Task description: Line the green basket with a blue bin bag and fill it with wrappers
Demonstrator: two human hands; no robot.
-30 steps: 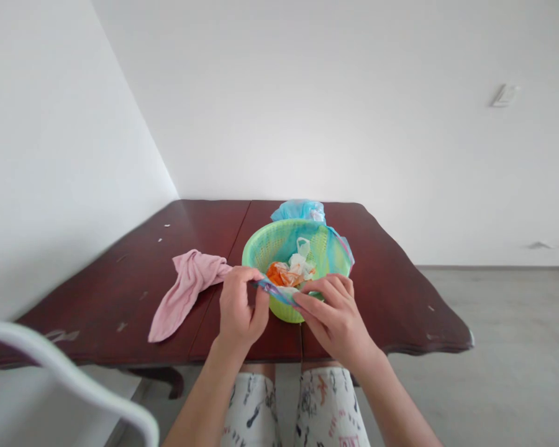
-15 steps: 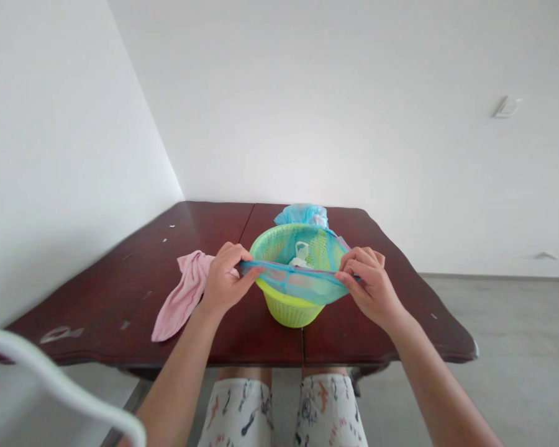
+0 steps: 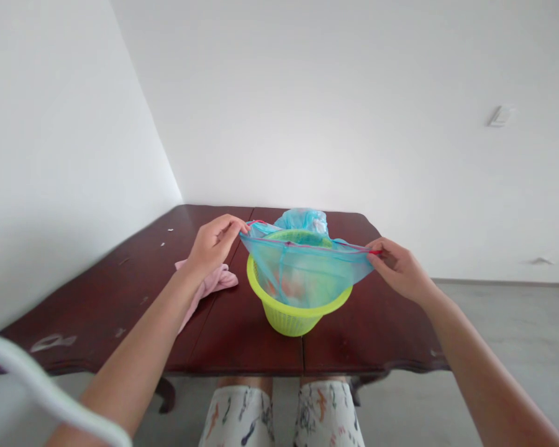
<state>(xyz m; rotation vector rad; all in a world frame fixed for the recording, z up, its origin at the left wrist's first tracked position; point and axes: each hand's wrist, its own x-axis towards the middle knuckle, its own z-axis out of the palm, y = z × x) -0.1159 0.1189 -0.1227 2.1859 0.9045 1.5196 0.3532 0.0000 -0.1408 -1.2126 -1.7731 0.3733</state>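
A thin, see-through blue plastic bag (image 3: 314,267) with a red drawstring edge is stretched wide over a yellow-green perforated plastic basket (image 3: 291,320). My left hand (image 3: 218,241) pinches the bag's left corner above the basket's left rim. At the right corner, my right hand (image 3: 398,264) grips the edge where the red drawstring shows. The lower part of the bag hangs inside the basket. Something pale and orange shows dimly through the film, but I cannot make out what it is.
A pink cloth (image 3: 212,288) lies crumpled on the dark red wooden table (image 3: 130,298), left of the basket. Behind the basket, another blue plastic bag (image 3: 302,219) sits bunched up near the wall. A blurred white curved bar (image 3: 46,388) crosses the lower left corner.
Both hands have moved apart and up, pulling the bag's edge off the front of the basket rim. The rim's front now shows, and the bag is spread wider.
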